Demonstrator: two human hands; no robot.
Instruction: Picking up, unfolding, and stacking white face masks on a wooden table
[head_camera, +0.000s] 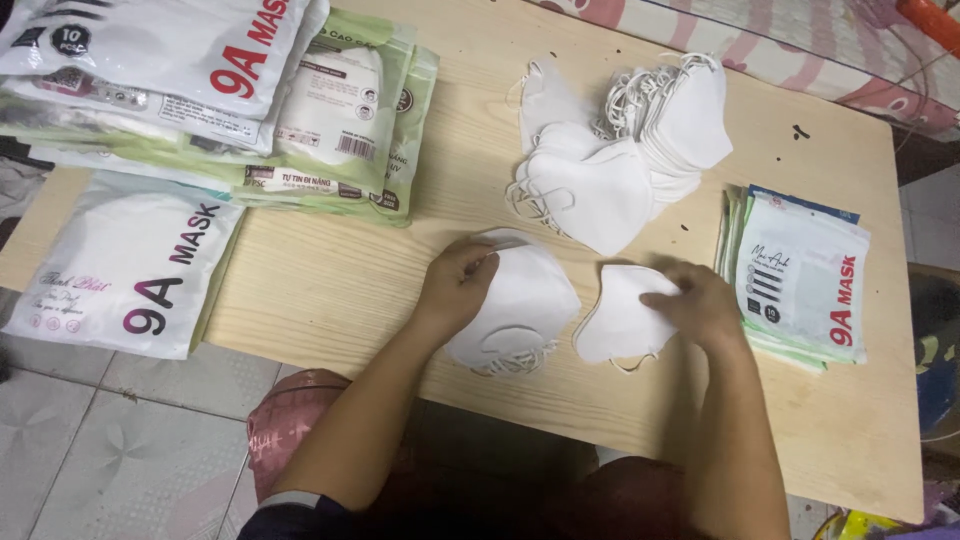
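Observation:
On a light wooden table (340, 280) my left hand (458, 285) rests on top of a small stack of folded white face masks (520, 310), fingers curled at its upper left edge. My right hand (700, 300) pinches the right side of a single white mask (620, 320) lying flat beside that stack. Behind both hands sits a loose heap of white masks (620, 150) with tangled ear loops.
A pile of empty printed mask bags (805, 280) lies at the right, touching my right hand. Filled white and green mask packs (250, 100) are stacked at the back left, and one white pack (120, 265) overhangs the left edge. A pink stool (290, 420) stands below.

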